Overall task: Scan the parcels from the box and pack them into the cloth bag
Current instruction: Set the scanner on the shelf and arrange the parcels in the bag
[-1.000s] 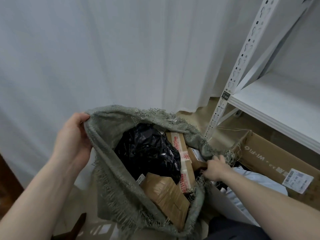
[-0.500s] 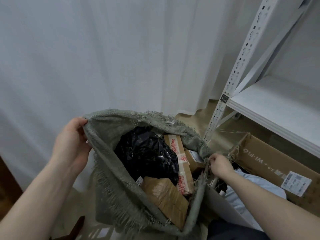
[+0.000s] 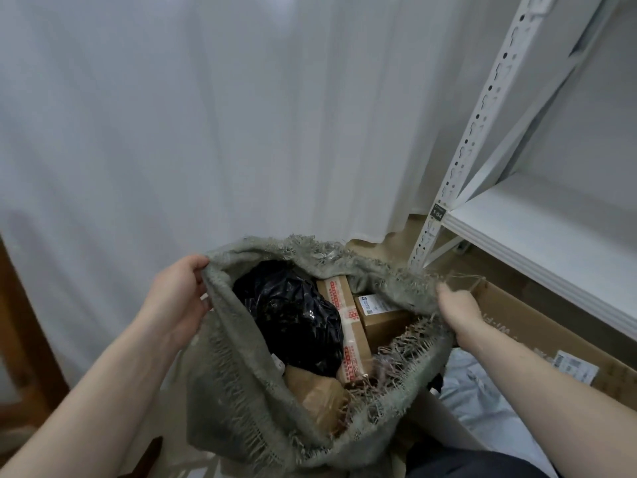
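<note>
Here, both hands are spreading the mouth of the frayed grey-green cloth bag [image 3: 241, 384], which sits at lower centre of the frame. The left hand [image 3: 175, 298] grips the rim at the left, fingers curled over the edge; the right hand [image 3: 458, 312] pinches the fringed rim at the right, near the open brown cardboard box [image 3: 537, 326] that runs along the lower right.

Inside the bag lie several parcels: a crinkled black plastic mailer [image 3: 293, 322] at the left, a long cardboard carton with red-printed tape [image 3: 348, 332] beside it, a small brown carton with a white label [image 3: 382, 315] toward the right, and a brown paper-wrapped packet [image 3: 317, 398] nearest the camera. A pale blue-white soft mailer [image 3: 482, 391] rests in the box at the lower right, apparently not yet packed. A white metal shelving rack [image 3: 517, 219] stands at the upper right, and a white curtain [image 3: 206, 115] fills the background.

The step in hand looks like opening or settling the bag so more parcels fit. To do it well, keep both grips on solid weave rather than on the loose fringe, which may tear or slip. Pull the 2 sides apart evenly and lift a little, so the contents drop lower and leave room near the top. The black mailer bulges high; nudging it down may help. The bag seems quite full, so the mouth should stay wide before either hand lets go to reach into the box.
</note>
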